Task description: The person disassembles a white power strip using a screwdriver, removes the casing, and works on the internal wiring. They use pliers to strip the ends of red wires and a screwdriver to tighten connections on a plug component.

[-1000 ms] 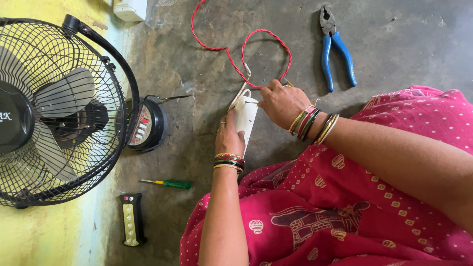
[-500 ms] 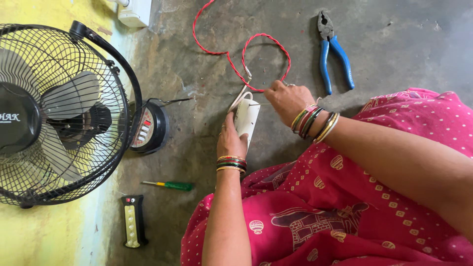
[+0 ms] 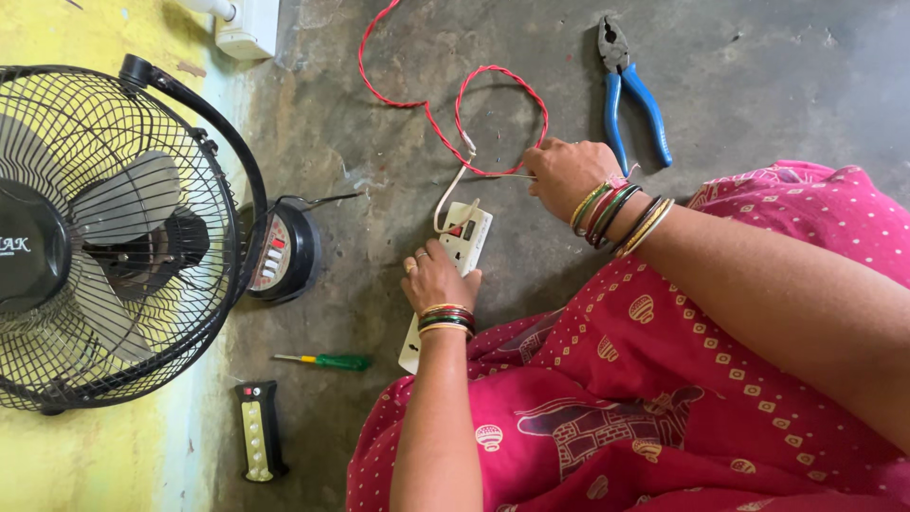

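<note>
My left hand (image 3: 434, 277) is pinning the white plastic socket board (image 3: 453, 261); my right-hand fingers (image 3: 542, 171) are pinching the twisted red wire (image 3: 493, 104), whose bared end could slip free.

fan (image 3: 114, 237) far left on floor (image 3: 796, 85) | dial unit (image 3: 282, 253) just right of fan | socket board (image 3: 453, 261) centre, under left hand (image 3: 436, 277) | wire loop (image 3: 474, 114) behind board, touching right hand (image 3: 566, 173) | pliers (image 3: 630, 85) right of loop | screwdriver (image 3: 327, 361) left of left wrist | remote (image 3: 258, 431) nearer, below screwdriver | wall box (image 3: 248, 28) top left
</note>
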